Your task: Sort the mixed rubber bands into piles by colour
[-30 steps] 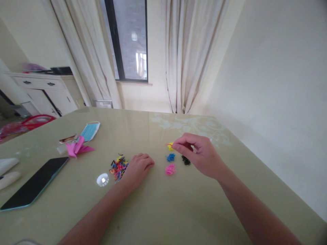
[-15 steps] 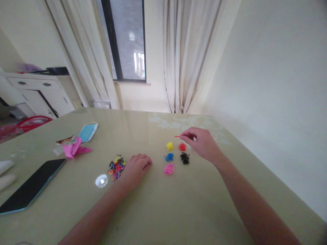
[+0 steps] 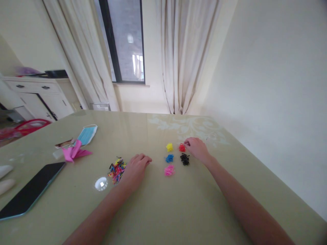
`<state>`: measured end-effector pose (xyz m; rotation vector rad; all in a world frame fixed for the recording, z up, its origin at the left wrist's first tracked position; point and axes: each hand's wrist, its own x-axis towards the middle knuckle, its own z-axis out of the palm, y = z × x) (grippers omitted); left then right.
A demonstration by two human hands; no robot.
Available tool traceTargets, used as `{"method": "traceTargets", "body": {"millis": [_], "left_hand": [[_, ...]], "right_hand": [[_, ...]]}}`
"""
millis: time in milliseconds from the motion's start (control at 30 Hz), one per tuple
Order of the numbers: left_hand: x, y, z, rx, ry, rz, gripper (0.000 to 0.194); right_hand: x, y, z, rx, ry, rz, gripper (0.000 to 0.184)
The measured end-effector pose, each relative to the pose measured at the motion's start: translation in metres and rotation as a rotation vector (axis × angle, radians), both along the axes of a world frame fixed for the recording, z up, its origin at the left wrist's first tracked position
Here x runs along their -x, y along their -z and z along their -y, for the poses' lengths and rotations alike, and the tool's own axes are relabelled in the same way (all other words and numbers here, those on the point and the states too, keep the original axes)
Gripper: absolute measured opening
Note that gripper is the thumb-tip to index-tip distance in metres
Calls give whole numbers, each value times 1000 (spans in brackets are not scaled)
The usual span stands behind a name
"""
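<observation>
Small sorted piles of tiny coloured pieces lie mid-table: yellow (image 3: 169, 147), red (image 3: 182, 147), blue (image 3: 169, 158), black (image 3: 185, 159) and pink (image 3: 169, 170). My right hand (image 3: 196, 148) rests low on the table with its fingertips pinched together against the red pile. My left hand (image 3: 136, 165) lies on the table, fingers curled, just right of a mixed heap of coloured pieces (image 3: 117, 168). Nothing shows inside the left hand.
On the olive table (image 3: 166, 211) at the left lie a dark phone (image 3: 28, 192), a pink folded paper (image 3: 74, 152), a blue face mask (image 3: 87, 134) and a small white round cap (image 3: 101, 183). A wall runs along the right side; curtains and a window stand behind.
My right hand carried a thin red piece from above the yellow pile rightward and down to the red pile. The left hand stayed put.
</observation>
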<state>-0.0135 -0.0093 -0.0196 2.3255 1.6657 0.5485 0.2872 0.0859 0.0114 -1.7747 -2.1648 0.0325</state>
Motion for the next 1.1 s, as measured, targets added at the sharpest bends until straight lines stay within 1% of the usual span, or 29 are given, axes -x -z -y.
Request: {"method": "traceTargets", "body": {"millis": [67, 133, 200, 233, 300, 367, 400, 467, 533, 600, 633, 700, 800, 867, 900, 1000, 1067, 1100], "left_hand": [[0, -3, 1, -5, 6, 90, 31], [-2, -5, 2, -15, 19, 198, 27], [-4, -5, 3, -20, 36, 305, 23], [-6, -5, 2, -11, 46, 357, 22], [-10, -4, 2, 31, 62, 471, 21], [-13, -5, 1, 107, 94, 603, 21], [-15, -6, 1, 150, 112, 673, 22], [-17, -9, 3, 238, 145, 805, 24], [-20, -12, 5, 307, 161, 915, 25], [-22, -14, 9, 353, 165, 993, 25], [-23, -15, 11, 370, 166, 1018, 25], [-25, -16, 13, 390, 170, 1040, 25], [-25, -18, 14, 361, 172, 986, 28], [-18, -20, 12, 283, 133, 847, 32], [-11, -20, 10, 229, 90, 739, 33], [15, -20, 3, 64, -99, 238, 27], [32, -19, -1, 89, -166, -11, 25], [38, -18, -3, 118, -179, -74, 26]], "right_hand": [[2, -11, 4, -13, -6, -30, 16], [6, -28, 13, -39, -25, -59, 16], [13, -47, 29, -87, -67, -117, 16], [18, -55, 39, -128, -108, -183, 15], [30, -63, 62, -177, -203, -314, 12], [42, -60, 84, -173, -285, -405, 11], [49, -53, 93, -156, -320, -437, 10], [60, -36, 105, -112, -375, -498, 10], [68, -17, 113, -66, -395, -567, 12], [73, -3, 116, -38, -391, -609, 11], [74, 1, 117, -31, -387, -620, 10], [75, 4, 119, -18, -391, -642, 11], [70, -2, 121, 28, -379, -749, 14], [64, -10, 121, 62, -343, -904, 17], [60, -15, 122, 72, -324, -998, 19], [51, -29, 126, 64, -290, -1246, 19], [47, -37, 130, 48, -276, -1348, 18], [46, -39, 132, 46, -273, -1381, 18]]}}
